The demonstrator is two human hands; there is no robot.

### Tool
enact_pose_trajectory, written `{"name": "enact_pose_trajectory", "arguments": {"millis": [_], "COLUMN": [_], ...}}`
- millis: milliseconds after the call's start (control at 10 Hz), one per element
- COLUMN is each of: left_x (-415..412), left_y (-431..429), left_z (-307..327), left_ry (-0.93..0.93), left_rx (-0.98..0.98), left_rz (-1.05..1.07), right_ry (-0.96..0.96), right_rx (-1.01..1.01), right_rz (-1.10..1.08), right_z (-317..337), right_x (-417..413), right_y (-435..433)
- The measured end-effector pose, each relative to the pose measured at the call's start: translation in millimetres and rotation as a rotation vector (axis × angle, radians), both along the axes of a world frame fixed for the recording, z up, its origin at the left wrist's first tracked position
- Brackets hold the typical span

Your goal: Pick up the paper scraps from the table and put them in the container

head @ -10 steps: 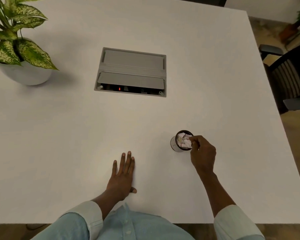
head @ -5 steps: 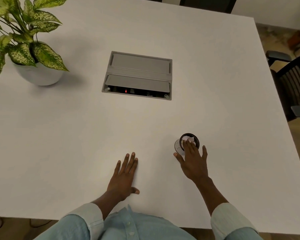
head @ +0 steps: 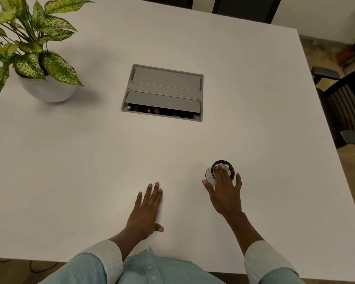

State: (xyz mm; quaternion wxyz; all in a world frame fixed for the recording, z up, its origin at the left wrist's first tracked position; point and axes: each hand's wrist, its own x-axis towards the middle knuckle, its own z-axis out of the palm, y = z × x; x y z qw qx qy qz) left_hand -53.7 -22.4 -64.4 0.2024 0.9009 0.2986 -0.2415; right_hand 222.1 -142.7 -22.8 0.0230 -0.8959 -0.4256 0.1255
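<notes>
- Sitting inside the container (head: 210, 175), crumpled white paper scraps (head: 225, 167) reach up to its dark rim. Only the far part of the heap shows past the fingers.
- Container: small, round, clear-walled and upright. It stands on the white table (head: 70, 160), right of centre and toward the near edge.
- Right hand (head: 225, 193): spread over the container's mouth from the near side, with its fingers (head: 221, 173) straight.
  - The middle fingertips lie on the scraps.
  - The thumb is splayed to the left, just beside the clear wall. The little finger is splayed to the right of the rim.
  - Nothing is gripped or pinched. Cannot tell whether the fingers bear down or only touch.
- Left hand (head: 146, 212): palm down on the table, left of the container and apart from it. The fingers are straight and close together, the thumb is out to the right, and it holds nothing.
- Both forearms are bare below the rolled pale-blue sleeves (head: 262, 261).
- Middle of the table: a grey cable hatch (head: 164, 87) is set into the top. Its near flap is ajar, and a small red light (head: 149, 110) shows in the dark gap.
- Far left corner: a green-and-cream leafed plant (head: 29, 44) in a round white pot (head: 47, 92) standing on the table.
- Off the right edge of the table: a dark chair (head: 346, 111) with a slatted back.
</notes>
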Motion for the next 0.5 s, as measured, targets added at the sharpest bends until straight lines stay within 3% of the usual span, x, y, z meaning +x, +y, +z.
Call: {"name": "enact_pose_trajectory", "arguments": {"millis": [200, 500], "left_x": [3.9, 1.0], "left_y": [-1.2, 26.8], "left_z": [4.2, 29.8], "left_ry": [0.047, 0.040], "left_rx": [-0.005, -0.114], "left_rz": [-0.023, -0.068], "right_ry": [0.007, -0.187], "right_rx": [-0.020, 0.413], "right_rz": [-0.008, 0.057], "right_z": [-0.4, 20.1], "right_x": [1.6, -13.4], "right_y": [1.2, 1.8]}}
